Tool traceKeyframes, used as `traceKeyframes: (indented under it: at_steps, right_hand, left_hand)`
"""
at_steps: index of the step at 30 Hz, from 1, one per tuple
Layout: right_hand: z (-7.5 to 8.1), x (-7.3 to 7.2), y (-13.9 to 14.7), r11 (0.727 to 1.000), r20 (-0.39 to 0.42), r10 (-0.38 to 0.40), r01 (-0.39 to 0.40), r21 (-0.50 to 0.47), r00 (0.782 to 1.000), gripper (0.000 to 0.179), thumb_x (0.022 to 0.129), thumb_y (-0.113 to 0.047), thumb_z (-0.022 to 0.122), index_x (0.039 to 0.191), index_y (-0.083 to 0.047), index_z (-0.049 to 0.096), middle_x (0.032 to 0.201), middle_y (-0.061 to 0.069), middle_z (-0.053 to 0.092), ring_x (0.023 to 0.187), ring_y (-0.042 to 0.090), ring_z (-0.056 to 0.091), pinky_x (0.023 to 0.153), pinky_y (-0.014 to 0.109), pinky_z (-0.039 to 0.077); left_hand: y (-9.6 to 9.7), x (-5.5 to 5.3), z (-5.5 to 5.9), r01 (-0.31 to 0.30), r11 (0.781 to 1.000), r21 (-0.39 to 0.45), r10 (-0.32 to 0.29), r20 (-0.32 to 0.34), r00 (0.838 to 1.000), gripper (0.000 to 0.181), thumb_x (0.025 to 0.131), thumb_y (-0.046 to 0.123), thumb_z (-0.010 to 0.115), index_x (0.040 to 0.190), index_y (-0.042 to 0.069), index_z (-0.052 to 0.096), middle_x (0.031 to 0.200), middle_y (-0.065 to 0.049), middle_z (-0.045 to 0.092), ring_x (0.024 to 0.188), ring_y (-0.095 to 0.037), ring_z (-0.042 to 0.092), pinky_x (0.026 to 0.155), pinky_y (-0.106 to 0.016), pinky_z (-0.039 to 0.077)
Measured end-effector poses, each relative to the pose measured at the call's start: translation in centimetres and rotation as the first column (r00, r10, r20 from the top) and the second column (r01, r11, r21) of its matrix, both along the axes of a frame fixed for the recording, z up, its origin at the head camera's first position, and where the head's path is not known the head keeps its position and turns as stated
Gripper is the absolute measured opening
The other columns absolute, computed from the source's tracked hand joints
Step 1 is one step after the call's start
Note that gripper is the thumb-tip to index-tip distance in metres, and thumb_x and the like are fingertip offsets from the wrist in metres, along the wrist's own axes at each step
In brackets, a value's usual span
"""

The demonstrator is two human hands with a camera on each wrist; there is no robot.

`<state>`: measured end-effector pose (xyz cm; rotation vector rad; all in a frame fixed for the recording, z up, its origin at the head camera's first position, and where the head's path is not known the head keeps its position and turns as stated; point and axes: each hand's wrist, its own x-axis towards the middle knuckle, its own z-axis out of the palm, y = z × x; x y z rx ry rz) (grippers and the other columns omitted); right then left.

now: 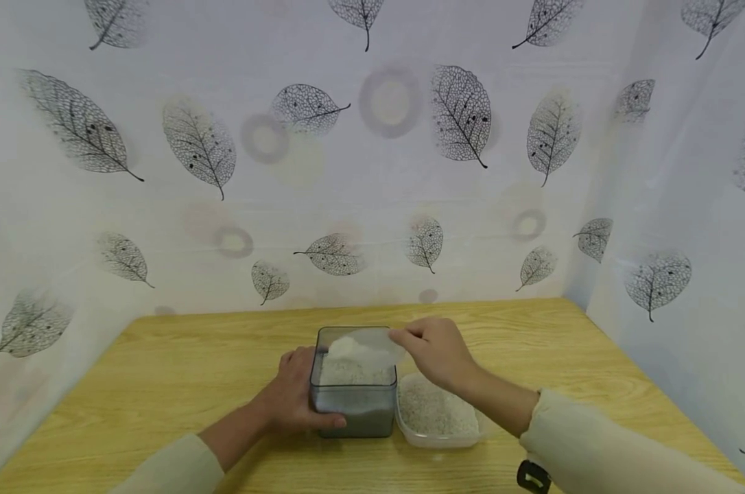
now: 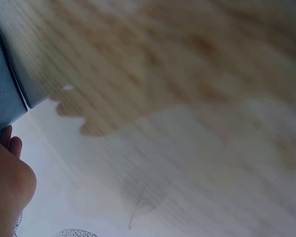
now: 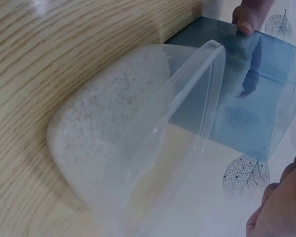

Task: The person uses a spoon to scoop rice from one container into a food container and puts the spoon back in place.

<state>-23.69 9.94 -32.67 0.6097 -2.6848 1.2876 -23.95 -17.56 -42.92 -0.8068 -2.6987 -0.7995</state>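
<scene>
And here we are at the grey see-through container (image 1: pixel 355 414), standing upright on the wooden table (image 1: pixel 274 468), our landmark for everything, with white rice (image 1: pixel 348 372) showing inside it! On its left side we have the left hand (image 1: pixel 295 398), gripping firmly, thumb laid across the front wall and fingers round the side towards the back. Up above the container's opening, over its right half, we find the right hand (image 1: pixel 437 350) pinching the edge of a whitish translucent scoop (image 1: pixel 371 348) between thumb and fingers, and the scoop reaches out leftwards over the rice; its exact shape we cannot make out, nor can we tell whether it touches the grains. Just to the right of the container, below that right forearm, we spot a clear plastic tub (image 1: pixel 442 440) holding more rice (image 1: pixel 434 408), its grains showing plainly from the right wrist; whether tub and container touch, we cannot say. Nearer to us than the container, pale sleeves (image 1: pixel 595 439) cover both forearms, and a black strap (image 1: pixel 533 477) hangs by the right one; behind the container we get a white backdrop (image 1: pixel 323 185) printed with dark, net-veined leaves
</scene>
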Motion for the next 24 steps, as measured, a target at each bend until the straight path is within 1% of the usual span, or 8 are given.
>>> traceKeyframes:
  at_steps: [6,11,14,18,20,24]
  right_hand:
    - [1.0,0.1,1.5,0.999,-0.016,-0.054,0.054,-0.001,0.998,0.056,0.097,-0.032,0.061,0.052,-0.017,0.033,0.047,-0.01,0.023,0.046,0.009,0.021,0.05,0.024,0.024]
    - [1.6,0.0,3.2,0.995,-0.055,-0.1,0.1,0.004,0.994,0.055,0.096,-0.032,0.062,0.052,-0.017,0.033,0.048,-0.01,0.024,0.048,0.009,0.021,0.049,0.024,0.023]
    - [1.7,0.0,4.5,0.992,-0.07,-0.128,0.129,0.007,0.989,0.055,0.096,-0.031,0.063,0.052,-0.017,0.033,0.049,-0.009,0.023,0.048,0.009,0.021,0.049,0.024,0.022]
    - [1.5,0.2,6.3,0.987,-0.058,-0.162,0.162,0.01,0.985,0.056,0.096,-0.033,0.063,0.052,-0.015,0.033,0.051,-0.009,0.023,0.048,0.009,0.022,0.048,0.025,0.024]
    - [1.2,0.4,7.1,0.984,-0.04,-0.176,0.176,0.015,0.984,0.057,0.097,-0.035,0.063,0.053,-0.015,0.033,0.051,-0.008,0.023,0.048,0.008,0.022,0.048,0.025,0.025]
    - [0.2,0.5,8.6,0.981,-0.034,-0.19,0.192,0.04,0.981,0.057,0.097,-0.036,0.062,0.053,-0.014,0.034,0.051,-0.008,0.023,0.048,0.008,0.022,0.048,0.025,0.025]
  left_hand:
    - [0.1,0.0,0.0,-0.007,1.0,0.002,0.007,0.023,1.0,0.107,0.063,0.069,0.078,0.138,0.003,0.041,0.123,-0.006,0.053,0.114,-0.022,0.048,0.107,-0.056,0.027]
    - [0.1,0.1,0.2,-0.009,1.0,0.003,0.009,0.013,1.0,0.106,0.062,0.068,0.079,0.137,0.003,0.041,0.121,-0.005,0.053,0.113,-0.021,0.048,0.107,-0.056,0.028]
    - [0.2,0.2,0.2,-0.013,1.0,0.002,0.013,0.023,1.0,0.107,0.062,0.067,0.08,0.138,0.003,0.041,0.122,-0.005,0.053,0.114,-0.022,0.048,0.107,-0.057,0.028]
    - [0.3,0.1,0.3,-0.025,1.0,0.002,0.025,0.068,0.997,0.108,0.062,0.066,0.08,0.14,0.004,0.039,0.125,-0.006,0.052,0.116,-0.022,0.047,0.11,-0.057,0.025]
    - [0.3,0.1,0.3,-0.028,1.0,0.005,0.027,0.079,0.996,0.109,0.062,0.067,0.08,0.141,0.004,0.039,0.126,-0.006,0.052,0.116,-0.022,0.046,0.111,-0.057,0.024]
    - [0.3,0.1,0.3,-0.023,1.0,0.014,0.022,0.058,0.998,0.108,0.062,0.067,0.08,0.139,0.004,0.04,0.124,-0.006,0.053,0.115,-0.022,0.047,0.11,-0.057,0.025]
